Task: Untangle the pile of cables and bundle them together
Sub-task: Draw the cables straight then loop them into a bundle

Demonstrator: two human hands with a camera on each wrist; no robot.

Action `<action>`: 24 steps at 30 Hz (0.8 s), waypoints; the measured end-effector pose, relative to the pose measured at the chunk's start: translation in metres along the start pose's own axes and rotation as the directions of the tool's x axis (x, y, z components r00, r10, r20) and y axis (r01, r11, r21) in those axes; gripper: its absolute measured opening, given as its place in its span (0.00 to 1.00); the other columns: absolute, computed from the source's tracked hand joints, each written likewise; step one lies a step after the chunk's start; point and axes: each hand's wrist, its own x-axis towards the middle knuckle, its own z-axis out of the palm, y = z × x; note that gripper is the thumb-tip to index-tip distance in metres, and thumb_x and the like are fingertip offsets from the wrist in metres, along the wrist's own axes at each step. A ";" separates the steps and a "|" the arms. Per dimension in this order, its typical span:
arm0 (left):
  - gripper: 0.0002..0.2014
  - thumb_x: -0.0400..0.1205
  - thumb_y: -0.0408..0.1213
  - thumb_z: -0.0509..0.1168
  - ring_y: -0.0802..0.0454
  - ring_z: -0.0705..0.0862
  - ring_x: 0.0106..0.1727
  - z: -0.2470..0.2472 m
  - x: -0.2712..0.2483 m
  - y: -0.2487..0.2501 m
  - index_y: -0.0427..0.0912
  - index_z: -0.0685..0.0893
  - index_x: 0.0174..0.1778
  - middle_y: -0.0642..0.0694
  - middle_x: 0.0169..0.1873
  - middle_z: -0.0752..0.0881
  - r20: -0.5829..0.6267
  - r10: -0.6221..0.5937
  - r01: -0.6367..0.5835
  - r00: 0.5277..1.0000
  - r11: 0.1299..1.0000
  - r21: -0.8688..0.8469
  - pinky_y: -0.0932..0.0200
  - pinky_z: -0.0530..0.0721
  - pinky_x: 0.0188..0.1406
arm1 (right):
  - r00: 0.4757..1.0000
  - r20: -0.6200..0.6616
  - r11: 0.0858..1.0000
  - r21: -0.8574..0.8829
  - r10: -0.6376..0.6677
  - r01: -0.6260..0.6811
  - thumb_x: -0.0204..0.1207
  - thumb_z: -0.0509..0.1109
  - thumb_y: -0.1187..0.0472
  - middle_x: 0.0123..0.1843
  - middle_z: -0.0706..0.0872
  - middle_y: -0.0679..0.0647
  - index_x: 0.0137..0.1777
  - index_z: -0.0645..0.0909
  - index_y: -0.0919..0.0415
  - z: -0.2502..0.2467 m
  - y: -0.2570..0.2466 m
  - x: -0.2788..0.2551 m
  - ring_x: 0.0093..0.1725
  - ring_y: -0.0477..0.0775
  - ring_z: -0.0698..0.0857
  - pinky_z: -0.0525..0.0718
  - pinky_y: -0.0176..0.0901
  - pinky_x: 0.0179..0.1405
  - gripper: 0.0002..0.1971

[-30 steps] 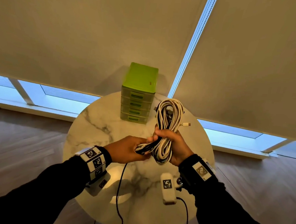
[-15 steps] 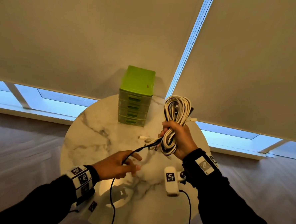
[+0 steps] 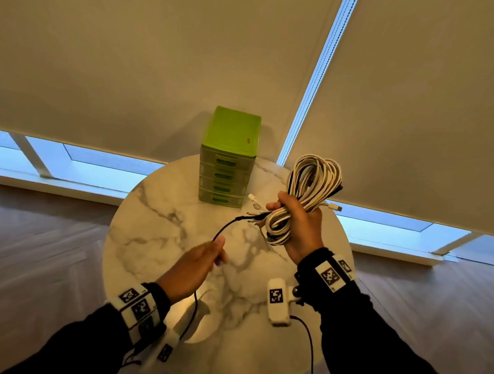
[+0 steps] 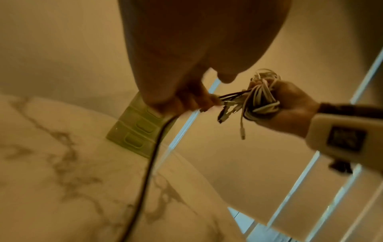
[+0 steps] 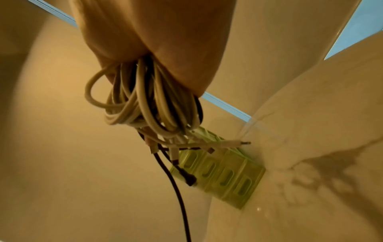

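Note:
My right hand [image 3: 293, 215] grips a coiled bundle of white and black cables [image 3: 312, 179] upright above the right side of the round marble table [image 3: 151, 224]. Several plug ends stick out to the left of that fist. One black cable [image 3: 226, 226] runs from the bundle down-left into my left hand [image 3: 217, 253], whose fingers curl round it, then hangs on toward me. The left wrist view shows the left hand [image 4: 186, 99] on the black cable [image 4: 153, 155], with the bundle [image 4: 259, 98] beyond. In the right wrist view the bundle [image 5: 145, 101] hangs from my right hand [image 5: 155, 41].
A green drawer unit [image 3: 227, 162] stands at the table's far edge, just left of the bundle. Closed roller blinds and a low window strip lie behind the table. Wooden floor surrounds it. A white wrist camera [image 3: 276, 301] hangs under my right wrist.
My left hand has left the bundle and drawn back down-left along the black cable, stretching it out. My right hand has carried the bundle up and to the right.

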 end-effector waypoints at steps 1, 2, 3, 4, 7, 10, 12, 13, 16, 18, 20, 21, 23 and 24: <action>0.38 0.83 0.67 0.46 0.53 0.82 0.43 0.005 0.001 0.008 0.37 0.89 0.52 0.45 0.42 0.88 0.134 -0.094 0.114 0.986 0.982 -0.149 0.61 0.76 0.43 | 1.000 0.013 1.000 0.005 -0.002 0.002 0.77 0.75 0.66 0.36 0.89 0.67 0.38 0.87 0.67 0.004 0.003 -0.005 0.37 0.67 0.87 0.83 0.81 0.51 0.06; 0.43 0.81 0.70 0.43 0.49 0.85 0.43 0.009 0.004 0.012 0.34 0.88 0.57 0.41 0.44 0.90 0.224 -0.145 0.207 0.964 0.935 -0.288 0.58 0.78 0.44 | 0.999 0.044 1.000 0.007 0.003 -0.004 0.77 0.75 0.66 0.36 0.89 0.67 0.39 0.88 0.66 0.008 0.007 -0.012 0.39 0.67 0.87 0.83 0.80 0.51 0.06; 0.46 0.81 0.72 0.41 0.45 0.87 0.46 0.014 0.006 0.019 0.33 0.86 0.62 0.38 0.48 0.91 0.264 -0.163 0.267 0.951 0.863 -0.429 0.55 0.80 0.46 | 0.997 0.078 1.000 -0.003 0.013 -0.013 0.77 0.75 0.67 0.37 0.89 0.67 0.41 0.87 0.67 0.012 0.010 -0.019 0.40 0.67 0.88 0.85 0.77 0.51 0.05; 0.45 0.82 0.72 0.42 0.42 0.89 0.52 0.017 0.011 0.021 0.34 0.85 0.65 0.35 0.53 0.91 0.269 -0.166 0.293 0.949 0.782 -0.549 0.52 0.82 0.53 | 0.994 0.111 1.000 -0.013 0.021 -0.020 0.78 0.74 0.67 0.37 0.89 0.67 0.44 0.86 0.68 0.016 0.014 -0.026 0.41 0.66 0.89 0.88 0.71 0.50 0.03; 0.35 0.87 0.63 0.56 0.38 0.85 0.65 0.018 0.026 0.032 0.31 0.84 0.65 0.33 0.63 0.86 0.183 -0.197 0.264 0.963 0.565 -0.782 0.39 0.78 0.75 | 0.976 0.218 0.998 -0.067 0.021 -0.006 0.77 0.74 0.68 0.40 0.89 0.67 0.45 0.86 0.69 0.024 0.026 -0.048 0.44 0.64 0.90 0.90 0.59 0.50 0.03; 0.19 0.88 0.39 0.63 0.36 0.87 0.53 0.013 0.033 0.038 0.22 0.85 0.55 0.28 0.50 0.85 0.037 -0.281 0.205 0.959 0.594 -0.778 0.40 0.80 0.70 | 0.959 0.282 0.994 -0.106 0.016 0.014 0.72 0.77 0.69 0.47 0.91 0.71 0.48 0.88 0.72 0.029 0.036 -0.062 0.50 0.67 0.91 0.89 0.58 0.53 0.07; 0.16 0.86 0.32 0.62 0.33 0.87 0.55 0.012 0.031 0.036 0.20 0.84 0.59 0.26 0.53 0.87 -0.062 -0.263 0.150 0.963 0.709 -0.689 0.40 0.83 0.66 | 0.960 0.277 0.993 -0.120 0.029 0.005 0.71 0.77 0.71 0.50 0.91 0.70 0.53 0.88 0.73 0.030 0.039 -0.066 0.53 0.67 0.91 0.89 0.56 0.54 0.11; 0.16 0.86 0.31 0.61 0.33 0.89 0.56 0.013 0.029 0.034 0.21 0.84 0.60 0.26 0.54 0.88 -0.094 -0.228 0.116 0.969 0.757 -0.643 0.41 0.84 0.64 | 0.963 0.267 0.992 -0.127 0.036 -0.001 0.71 0.77 0.72 0.51 0.91 0.70 0.54 0.87 0.73 0.030 0.040 -0.067 0.54 0.67 0.91 0.90 0.56 0.54 0.12; 0.08 0.85 0.30 0.61 0.40 0.90 0.52 0.012 0.023 0.032 0.31 0.81 0.56 0.32 0.50 0.89 -0.201 -0.130 0.019 0.971 0.879 -0.476 0.47 0.90 0.51 | 0.969 0.242 0.985 -0.173 0.057 -0.014 0.70 0.76 0.71 0.50 0.92 0.66 0.55 0.87 0.71 0.028 0.042 -0.065 0.52 0.64 0.91 0.90 0.54 0.53 0.13; 0.06 0.86 0.33 0.61 0.41 0.89 0.53 0.010 0.019 0.033 0.41 0.80 0.57 0.34 0.52 0.88 -0.255 -0.078 -0.027 0.964 0.922 -0.385 0.47 0.89 0.49 | 0.969 0.238 0.977 -0.212 0.071 -0.019 0.70 0.75 0.71 0.47 0.92 0.60 0.55 0.86 0.67 0.026 0.043 -0.062 0.49 0.60 0.91 0.89 0.52 0.49 0.13; 0.08 0.86 0.35 0.62 0.36 0.87 0.59 0.007 0.018 0.033 0.46 0.80 0.59 0.32 0.57 0.87 -0.229 -0.067 -0.023 0.971 0.929 -0.368 0.39 0.87 0.58 | 0.955 0.253 0.972 -0.208 0.157 -0.105 0.71 0.72 0.72 0.46 0.90 0.60 0.56 0.86 0.67 0.025 0.041 -0.059 0.48 0.61 0.89 0.88 0.55 0.49 0.13; 0.09 0.85 0.36 0.62 0.36 0.87 0.60 0.006 0.019 0.031 0.47 0.81 0.61 0.32 0.58 0.87 -0.194 -0.063 -0.016 0.979 0.925 -0.380 0.37 0.86 0.60 | 0.929 0.285 0.965 -0.182 0.235 -0.188 0.71 0.71 0.73 0.47 0.89 0.63 0.58 0.85 0.69 0.024 0.040 -0.056 0.50 0.64 0.88 0.88 0.63 0.53 0.14; 0.12 0.87 0.38 0.61 0.44 0.88 0.61 0.007 0.017 0.032 0.48 0.82 0.65 0.38 0.58 0.89 -0.090 -0.013 -0.023 0.996 0.924 -0.381 0.41 0.87 0.62 | 0.831 0.392 0.919 -0.163 0.395 -0.360 0.73 0.67 0.74 0.52 0.86 0.71 0.63 0.82 0.73 0.021 0.035 -0.052 0.54 0.72 0.86 0.80 0.78 0.65 0.18; 0.13 0.89 0.40 0.58 0.49 0.88 0.61 0.008 0.016 0.032 0.50 0.82 0.66 0.43 0.59 0.88 -0.036 0.021 -0.032 0.999 0.937 -0.348 0.44 0.87 0.64 | 0.782 0.429 0.892 -0.192 0.452 -0.410 0.75 0.65 0.75 0.54 0.85 0.72 0.66 0.80 0.74 0.019 0.032 -0.051 0.55 0.73 0.85 0.77 0.79 0.68 0.19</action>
